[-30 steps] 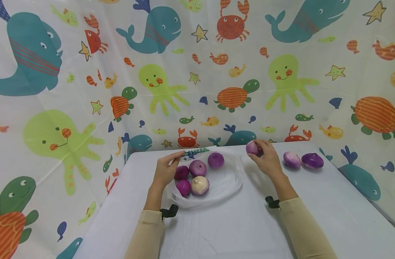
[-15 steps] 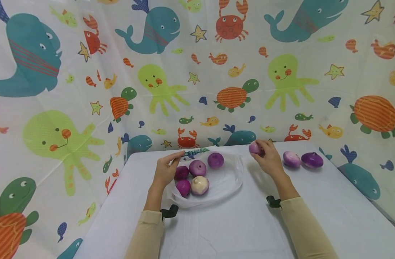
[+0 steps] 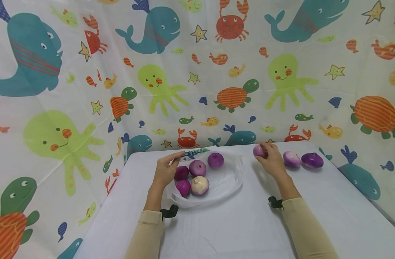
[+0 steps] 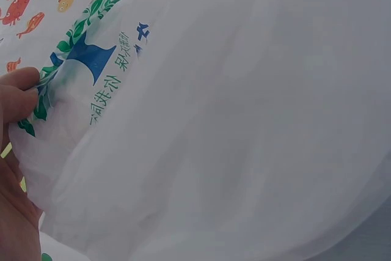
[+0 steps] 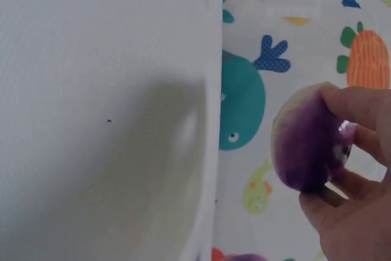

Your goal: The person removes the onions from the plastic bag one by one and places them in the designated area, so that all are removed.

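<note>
My left hand (image 3: pixel 166 169) pinches the rim of a thin white plastic bag (image 3: pixel 228 183) at its left side; green leaves and lettering are printed on it in the left wrist view. Inside the spread bag lie several purple onions (image 3: pixel 197 168), one of them with a pale, cream face (image 3: pixel 200 185). To the right of the bag, my right hand (image 3: pixel 272 160) holds another purple onion (image 5: pixel 308 139) between thumb and fingers, above the table near its back edge. Two more items, a pale purple onion (image 3: pixel 292 159) and a dark purple onion (image 3: pixel 312 160), rest farther right.
A white cloth covers the table (image 3: pixel 223 230). Behind and to the left hangs a curtain (image 3: pixel 197 93) printed with sea animals, close to the table's back edge. Each wrist carries a small black camera mount (image 3: pixel 169 211).
My right hand has moved slightly to the right and down with its onion, away from the bag. The left hand and the bag have stayed where they were.
</note>
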Tool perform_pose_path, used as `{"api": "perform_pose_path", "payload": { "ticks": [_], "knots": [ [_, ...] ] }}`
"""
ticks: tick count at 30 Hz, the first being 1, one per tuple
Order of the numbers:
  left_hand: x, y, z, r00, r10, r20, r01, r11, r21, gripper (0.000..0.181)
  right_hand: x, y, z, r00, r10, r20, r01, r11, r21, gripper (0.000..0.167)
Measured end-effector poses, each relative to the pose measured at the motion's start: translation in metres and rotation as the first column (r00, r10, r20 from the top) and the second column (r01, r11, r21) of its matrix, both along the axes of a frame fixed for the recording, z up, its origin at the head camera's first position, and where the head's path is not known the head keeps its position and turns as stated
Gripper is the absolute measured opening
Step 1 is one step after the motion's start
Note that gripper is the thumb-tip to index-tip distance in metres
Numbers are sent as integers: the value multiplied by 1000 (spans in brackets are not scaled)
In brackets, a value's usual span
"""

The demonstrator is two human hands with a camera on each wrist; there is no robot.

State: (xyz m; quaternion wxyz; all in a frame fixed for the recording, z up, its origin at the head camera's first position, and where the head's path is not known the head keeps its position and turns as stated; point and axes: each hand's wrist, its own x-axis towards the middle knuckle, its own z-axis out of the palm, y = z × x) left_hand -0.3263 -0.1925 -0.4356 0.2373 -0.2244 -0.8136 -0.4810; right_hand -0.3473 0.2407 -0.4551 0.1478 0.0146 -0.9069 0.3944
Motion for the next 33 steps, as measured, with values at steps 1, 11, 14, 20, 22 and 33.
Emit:
{"api": "perform_pose_path", "payload": {
  "ticks": [1, 11, 14, 20, 22, 33],
  "knots": [
    [0, 0, 0, 1000, 1, 0, -1, 1000, 0, 32, 0, 1, 0, 1000, 0, 6, 0, 1000, -3, 64],
    [0, 0, 0, 1000, -9, -7, 10, 1000, 17, 31, 2, 6, 1, 999, -11, 45, 11, 1000, -9, 67],
    [0, 0, 1, 1000, -8, -5, 8, 1000, 17, 31, 2, 9, 0, 998, -16, 61, 17, 1000, -13, 68],
    [0, 0, 1, 1000, 1, 1, -1, 1000, 2, 31, 2, 14, -2, 997, -25, 70, 27, 999, -25, 68],
    [0, 0, 1, 1000, 0, 0, 0, 1000, -1, 31, 1, 16, -3, 997, -27, 66, 28, 999, -22, 68],
    [0, 0, 0, 1000, 5, 4, -5, 1000, 0, 31, 0, 22, -10, 997, -56, 53, 55, 998, 19, 64]
  ]
}}
